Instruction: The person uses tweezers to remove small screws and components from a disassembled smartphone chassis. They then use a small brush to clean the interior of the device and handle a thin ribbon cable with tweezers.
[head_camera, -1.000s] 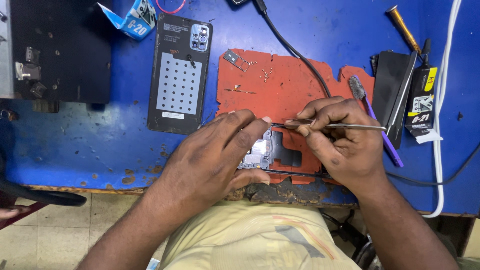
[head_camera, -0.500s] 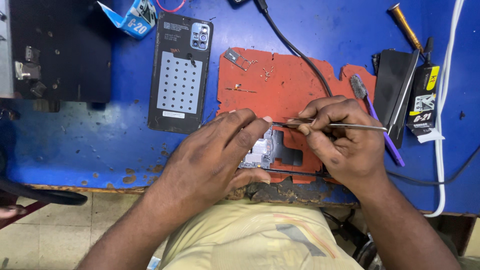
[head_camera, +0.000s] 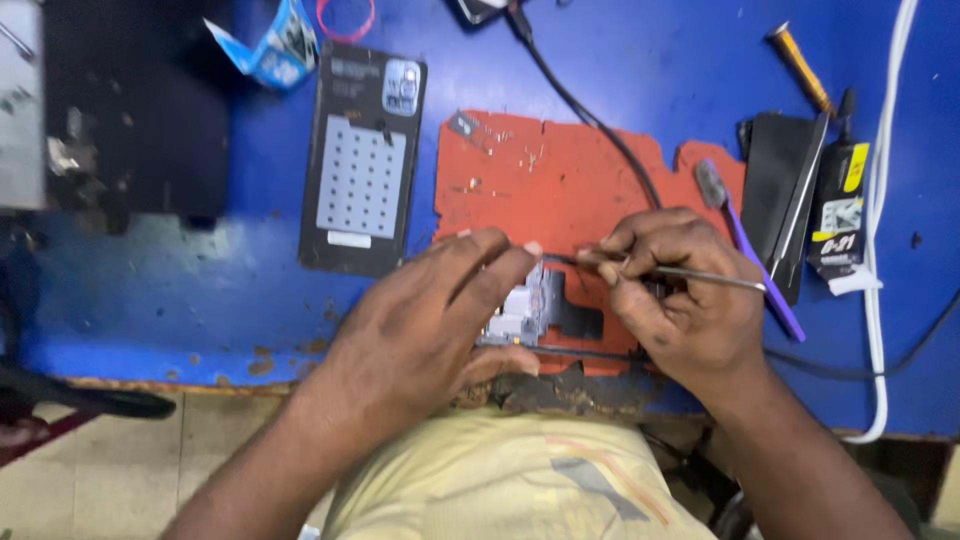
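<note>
Low centre of frame, on an orange mat (head_camera: 560, 180): opened phone (head_camera: 530, 310) pinned under left hand (head_camera: 420, 330), fingers curled over it. Right hand (head_camera: 680, 300) pinching metal tweezers (head_camera: 690, 272), tips at the phone's top edge. Upper left on blue worktop (head_camera: 200, 280): detached back cover (head_camera: 362, 160).

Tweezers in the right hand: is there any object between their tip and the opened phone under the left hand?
Nothing visible stands between them. The right hand holds the metal tweezers, whose tip reaches the opened phone beside the left hand's fingertips. The exact contact spot is partly hidden by the fingers. The black cable lies farther back on the red mat.
</note>
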